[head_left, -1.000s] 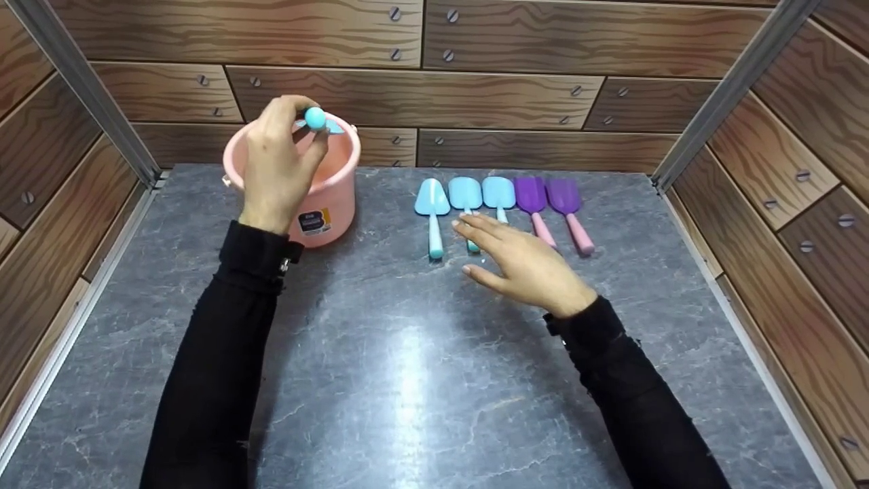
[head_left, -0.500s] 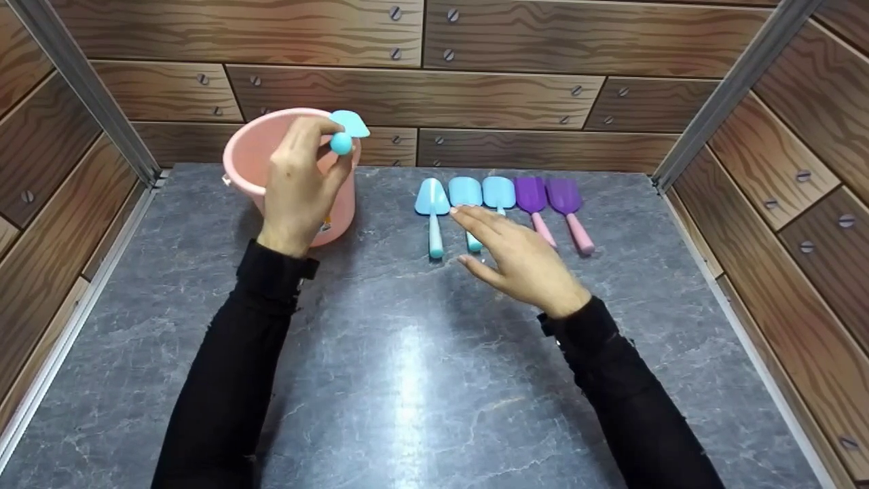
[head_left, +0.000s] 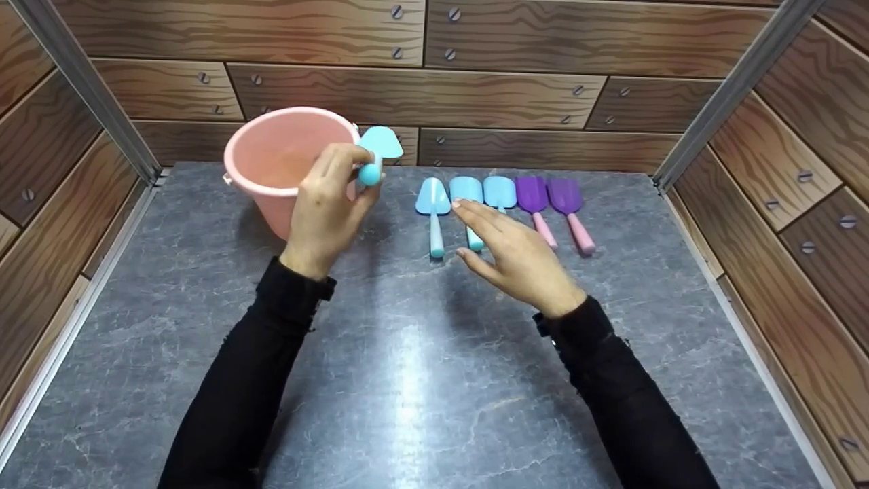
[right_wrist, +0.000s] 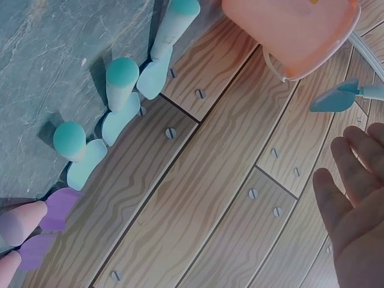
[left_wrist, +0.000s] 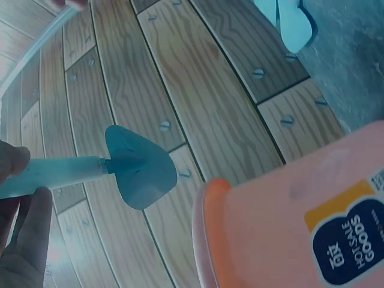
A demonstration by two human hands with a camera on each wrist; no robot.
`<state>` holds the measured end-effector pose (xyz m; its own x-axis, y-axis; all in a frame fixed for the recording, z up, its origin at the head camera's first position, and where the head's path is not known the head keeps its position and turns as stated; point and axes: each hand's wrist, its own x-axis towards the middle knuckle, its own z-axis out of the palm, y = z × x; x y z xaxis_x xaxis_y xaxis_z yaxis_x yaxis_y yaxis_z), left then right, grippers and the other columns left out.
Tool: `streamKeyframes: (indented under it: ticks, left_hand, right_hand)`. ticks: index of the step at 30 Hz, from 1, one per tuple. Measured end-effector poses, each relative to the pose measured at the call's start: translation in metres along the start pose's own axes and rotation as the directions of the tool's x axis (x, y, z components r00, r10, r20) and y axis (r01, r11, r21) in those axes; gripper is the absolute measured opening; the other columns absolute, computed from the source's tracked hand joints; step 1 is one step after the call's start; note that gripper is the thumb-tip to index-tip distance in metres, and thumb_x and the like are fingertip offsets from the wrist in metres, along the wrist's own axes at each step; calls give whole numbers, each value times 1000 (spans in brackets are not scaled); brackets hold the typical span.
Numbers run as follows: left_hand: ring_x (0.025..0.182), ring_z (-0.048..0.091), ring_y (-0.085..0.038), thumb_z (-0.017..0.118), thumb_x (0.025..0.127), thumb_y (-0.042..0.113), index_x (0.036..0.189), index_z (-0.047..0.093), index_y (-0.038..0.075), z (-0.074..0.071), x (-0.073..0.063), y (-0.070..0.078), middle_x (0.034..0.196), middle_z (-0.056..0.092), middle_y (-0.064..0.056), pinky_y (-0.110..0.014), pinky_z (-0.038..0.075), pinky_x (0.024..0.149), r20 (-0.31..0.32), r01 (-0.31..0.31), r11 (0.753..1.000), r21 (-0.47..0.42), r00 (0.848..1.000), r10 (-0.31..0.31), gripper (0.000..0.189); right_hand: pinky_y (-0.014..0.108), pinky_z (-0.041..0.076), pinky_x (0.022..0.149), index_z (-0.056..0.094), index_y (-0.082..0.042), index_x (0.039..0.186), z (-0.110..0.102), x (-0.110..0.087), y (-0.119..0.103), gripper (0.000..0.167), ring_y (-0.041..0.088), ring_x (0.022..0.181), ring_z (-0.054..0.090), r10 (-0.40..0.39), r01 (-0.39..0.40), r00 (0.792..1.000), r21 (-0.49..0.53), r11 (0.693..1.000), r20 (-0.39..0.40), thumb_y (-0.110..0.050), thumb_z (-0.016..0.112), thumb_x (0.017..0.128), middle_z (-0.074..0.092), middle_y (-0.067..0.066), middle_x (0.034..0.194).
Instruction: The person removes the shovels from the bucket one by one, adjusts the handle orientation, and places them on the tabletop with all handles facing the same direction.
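Observation:
My left hand (head_left: 333,207) pinches the handle of a blue toy shovel (head_left: 381,142), held up just right of the pink bucket (head_left: 237,159). The left wrist view shows its pointed blue blade (left_wrist: 144,168) beside the bucket's rim. My right hand (head_left: 519,258) hovers with straight fingers over the row of shovels and holds nothing. In that row lie a pointed blue shovel (head_left: 433,197), two square-bladed blue shovels, one of them (head_left: 466,190) beside the pointed one, and two purple shovels (head_left: 565,195) with pink handles. The hand partly covers some handles.
The bucket stands at the back left of the grey marbled table (head_left: 421,407). Wood-patterned walls (head_left: 502,102) enclose the back and both sides, with metal posts (head_left: 736,88) at the corners.
My left hand has lifted the blue shovel out of the bucket and moved it right and toward me, past the rim. My right hand has barely moved.

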<state>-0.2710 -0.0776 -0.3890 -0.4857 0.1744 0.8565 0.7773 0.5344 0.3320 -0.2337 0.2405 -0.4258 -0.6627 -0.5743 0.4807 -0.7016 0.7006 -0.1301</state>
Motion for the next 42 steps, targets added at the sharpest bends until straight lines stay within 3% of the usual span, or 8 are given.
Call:
streamKeyframes:
  ticks: [18, 31, 42]
  left_hand:
    - [112, 77, -31, 91, 99, -1, 116, 68, 1, 22, -23, 28, 118, 75, -18, -33, 70, 106, -1, -89, 996, -6, 996, 89, 29]
    - [109, 77, -28, 94, 97, 1, 117, 69, 3, 36, -38, 41, 117, 75, -14, -33, 71, 101, 55, -158, 987, 18, 986, 157, 33]
    - [109, 75, -28, 94, 97, 2, 113, 67, 4, 44, -45, 49, 115, 74, -12, -35, 70, 100, 82, -182, 983, -24, 980, 183, 31]
  right_hand:
    - [51, 61, 129, 55, -5, 173, 8, 5, -2, 65, 39, 154, 70, -43, 50, 990, 45, 998, -131, -17, 80, 114, 67, 21, 170]
    - [53, 63, 127, 60, -2, 167, 17, 9, -3, 61, 41, 149, 73, -52, 65, 982, 68, 996, -180, -8, 81, 110, 71, 23, 163]
    - [47, 65, 123, 67, -3, 161, 21, 11, -9, 55, 38, 141, 77, -81, 109, 973, 119, 987, -218, -6, 83, 108, 77, 19, 154]
